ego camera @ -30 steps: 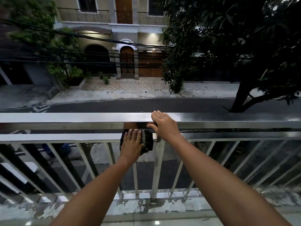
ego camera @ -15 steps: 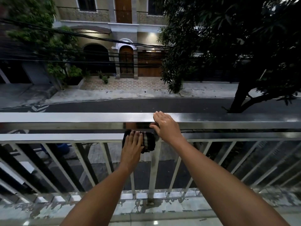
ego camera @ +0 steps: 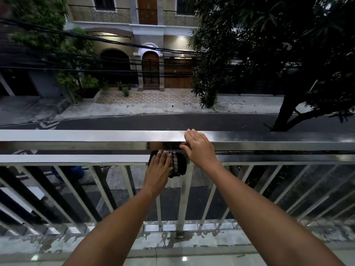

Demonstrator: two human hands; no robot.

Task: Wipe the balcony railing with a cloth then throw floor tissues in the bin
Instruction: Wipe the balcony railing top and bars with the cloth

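Landmark: the top rail (ego camera: 96, 138) of the balcony railing.

The cloth (ego camera: 177, 166), dark with pale stripes, is pressed against the second rail (ego camera: 76, 160), just below the top rail, where a vertical post (ego camera: 183, 198) meets it. The left hand (ego camera: 158, 167) is laid flat over the cloth, fingers straight and together, nothing gripped. A flat palm is judged to spread pressure across the cloth so that more metal is covered per stroke.

The right hand (ego camera: 198, 148) rests on the top rail, directly above the cloth, fingers extended over the upper face and thumb against the near face. No closed grip is seen; the hand is open. It is judged to be placed there as a brace while the body leans forward.

Step in hand: wiping of the second rail. Only 1 of the 2 task parts is under way.

Below the top rail, at the railing foot, a ledge (ego camera: 57, 244) with flaking paint is seen. Neither tissues nor a bin are in view.
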